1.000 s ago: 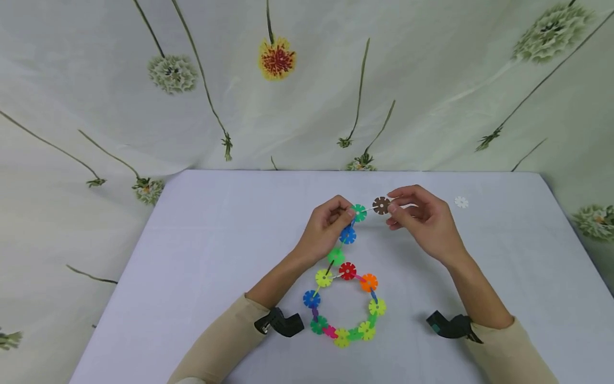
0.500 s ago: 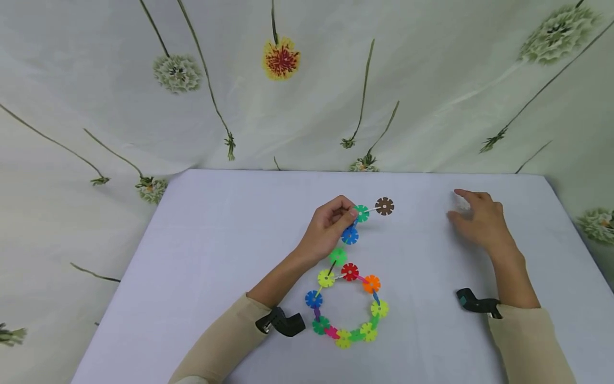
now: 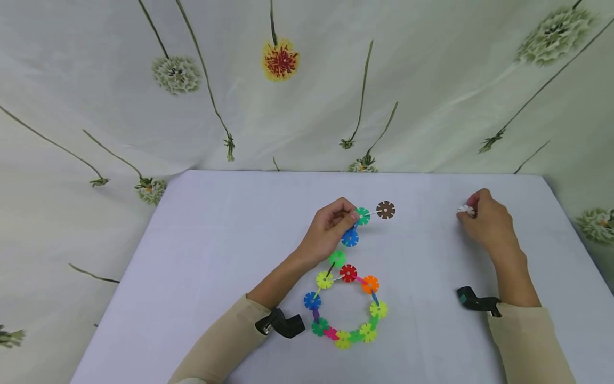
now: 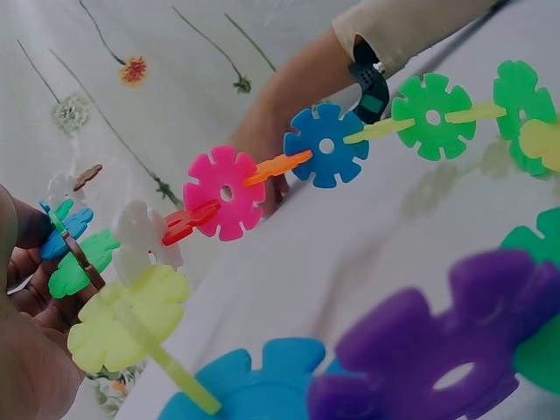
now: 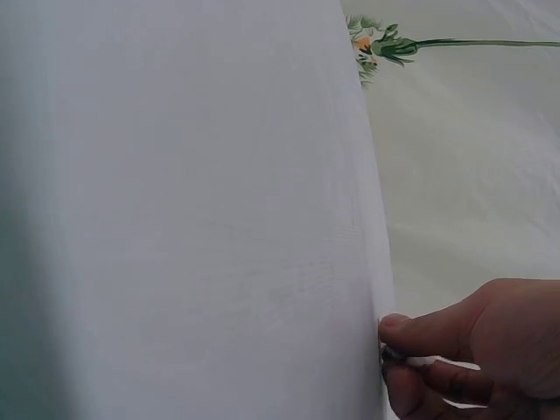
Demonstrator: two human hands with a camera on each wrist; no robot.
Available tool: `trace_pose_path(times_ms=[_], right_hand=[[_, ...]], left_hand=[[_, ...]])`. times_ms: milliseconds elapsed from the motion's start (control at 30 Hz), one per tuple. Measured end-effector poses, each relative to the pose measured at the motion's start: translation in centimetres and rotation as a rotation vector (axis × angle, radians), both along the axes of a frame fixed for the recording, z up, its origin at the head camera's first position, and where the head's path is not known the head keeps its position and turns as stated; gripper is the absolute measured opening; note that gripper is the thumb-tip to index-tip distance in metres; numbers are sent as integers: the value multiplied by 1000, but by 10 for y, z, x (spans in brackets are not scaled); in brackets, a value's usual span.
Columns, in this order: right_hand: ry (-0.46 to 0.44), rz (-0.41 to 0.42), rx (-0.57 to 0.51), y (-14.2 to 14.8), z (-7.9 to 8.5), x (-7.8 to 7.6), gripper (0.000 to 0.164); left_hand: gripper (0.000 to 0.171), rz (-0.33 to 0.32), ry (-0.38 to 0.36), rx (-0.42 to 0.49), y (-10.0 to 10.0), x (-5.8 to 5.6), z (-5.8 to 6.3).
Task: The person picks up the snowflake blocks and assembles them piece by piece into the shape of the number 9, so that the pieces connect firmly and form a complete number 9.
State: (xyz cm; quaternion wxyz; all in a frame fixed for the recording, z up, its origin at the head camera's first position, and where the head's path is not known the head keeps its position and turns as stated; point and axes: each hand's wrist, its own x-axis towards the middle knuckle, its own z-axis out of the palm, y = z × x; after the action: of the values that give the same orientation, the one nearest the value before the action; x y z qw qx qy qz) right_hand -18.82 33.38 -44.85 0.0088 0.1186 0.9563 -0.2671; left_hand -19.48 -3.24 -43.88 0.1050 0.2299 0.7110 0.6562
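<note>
Notched plastic snowflake discs in many colours are linked into a ring [image 3: 348,273] with a tail running up from its top. My left hand [image 3: 328,229] pinches that tail near a teal disc [image 3: 363,216]; a brown disc [image 3: 386,209] sticks out at its right end on a white link. In the left wrist view the chain passes close to the camera, a purple disc [image 4: 429,350] in front and the left hand [image 4: 35,341] at the left edge. Away to the right, my right hand [image 3: 493,224] pinches a loose white disc [image 3: 464,210] between thumb and fingers; the disc is mostly hidden in the right wrist view.
A white cloth covers the table [image 3: 230,240]. Behind its far edge hangs a pale curtain [image 3: 312,117] printed with flowers. Black wrist cameras sit on the left [image 3: 287,324] and right [image 3: 475,301] forearms.
My right hand has left the brown disc, moved right to the white disc and closed its fingers on it. The left hand keeps its hold on the tail, nearly still.
</note>
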Motion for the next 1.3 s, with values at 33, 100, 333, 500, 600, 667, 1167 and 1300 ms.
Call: trace_pose_path(times_ms=[33, 100, 333, 500, 600, 667, 1167, 1300], right_hand=[[6, -7, -13, -1, 0, 0, 37], [37, 1, -42, -2, 2, -1, 34], [224, 78, -175, -27, 18, 2, 25], [365, 170, -304, -54, 31, 8, 23], [434, 234, -363, -70, 38, 13, 25], [467, 275, -395, -78, 42, 16, 27], [620, 439, -483, -100, 47, 25, 18], [672, 458, -419, -103, 48, 25, 20]], left_hand=[[14, 0, 3, -1, 0, 0, 0], [14, -3, 7, -1, -1, -1, 0], [16, -11, 6, 1, -1, 0, 0], [15, -7, 7, 0, -1, 1, 0], [15, -4, 8, 4, -2, 1, 0], [15, -2, 8, 6, -2, 1, 0], [16, 20, -30, 30, 0, 1, 2], [17, 25, -26, 28, -1, 1, 1]])
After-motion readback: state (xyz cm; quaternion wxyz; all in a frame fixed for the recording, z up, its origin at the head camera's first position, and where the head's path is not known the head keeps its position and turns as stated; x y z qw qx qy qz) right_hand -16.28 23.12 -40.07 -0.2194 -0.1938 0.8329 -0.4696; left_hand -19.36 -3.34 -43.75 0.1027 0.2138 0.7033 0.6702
